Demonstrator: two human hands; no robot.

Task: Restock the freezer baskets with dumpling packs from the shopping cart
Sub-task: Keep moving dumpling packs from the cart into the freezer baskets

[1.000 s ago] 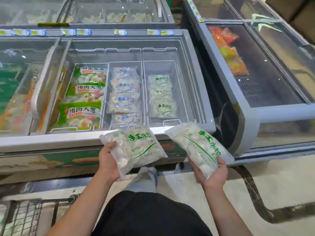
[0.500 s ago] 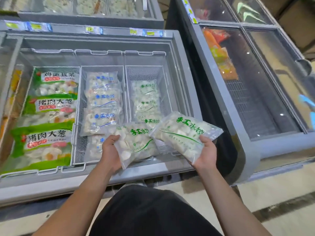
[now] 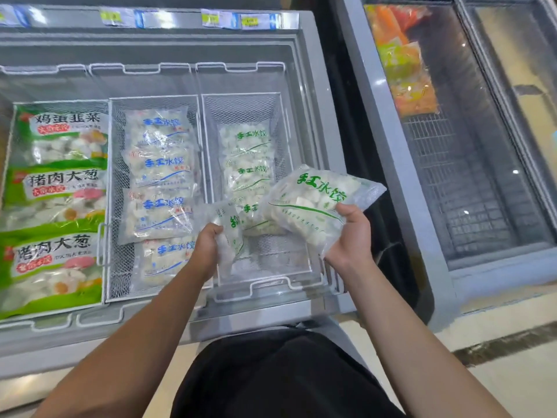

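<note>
The left hand (image 3: 208,245) is closed around a clear plastic dumpling pack with green lettering (image 3: 227,233), holding it tilted on edge over the near end of the right-hand white wire mesh basket (image 3: 272,285) in the open grey chest freezer (image 3: 316,95). The right hand (image 3: 351,236) grips a second clear pack of white dumplings with green print (image 3: 313,203) by its near edge, thumb on top, the pack lying nearly flat above the basket's near right corner and its far end reaching out over the freezer's right rim. Below them, in the same basket, a row of matching green-lettered packs (image 3: 248,152) lies flat, running from the far end toward the middle. The middle mesh basket (image 3: 116,206) holds clear packs with blue lettering (image 3: 161,164), and the left compartment holds large green-bordered bags with dark characters (image 3: 57,182). To the right stands a second grey freezer with a closed glass lid (image 3: 470,182), orange and yellow packets (image 3: 404,64) lying at its far end.
</note>
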